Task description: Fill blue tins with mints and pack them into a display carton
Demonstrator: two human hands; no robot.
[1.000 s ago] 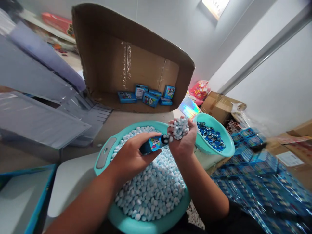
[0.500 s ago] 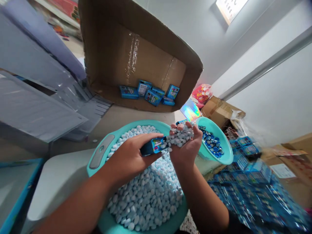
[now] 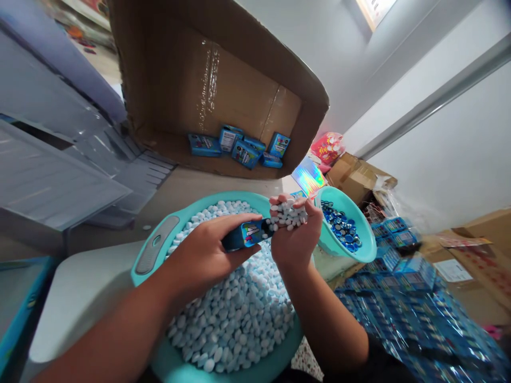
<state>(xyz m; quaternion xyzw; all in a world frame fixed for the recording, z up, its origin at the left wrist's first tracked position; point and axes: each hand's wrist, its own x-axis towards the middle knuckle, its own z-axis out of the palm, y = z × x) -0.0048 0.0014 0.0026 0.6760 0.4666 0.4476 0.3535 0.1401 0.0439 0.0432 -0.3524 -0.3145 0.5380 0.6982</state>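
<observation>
My left hand (image 3: 202, 255) grips a small blue candy box (image 3: 248, 234), its open end pointing right. My right hand (image 3: 294, 234) is cupped around a heap of pale blue-white tablets (image 3: 287, 214), held against the box's mouth. Both hands hover over a large teal basin (image 3: 159, 250) filled with the same tablets (image 3: 235, 314). A smaller teal bowl (image 3: 361, 250) with dark blue round caps sits just right of my right hand.
A big cardboard box (image 3: 223, 80) lies on its side ahead, with several blue candy boxes (image 3: 239, 149) inside. Stacks of flat blue packages (image 3: 407, 298) fill the right. More cartons (image 3: 359, 173) stand by the wall. A white surface (image 3: 75, 303) lies at left.
My right hand has closed a little around the tablets and sunk slightly, staying at the box's mouth. The view has drifted a bit; the left hand keeps its hold.
</observation>
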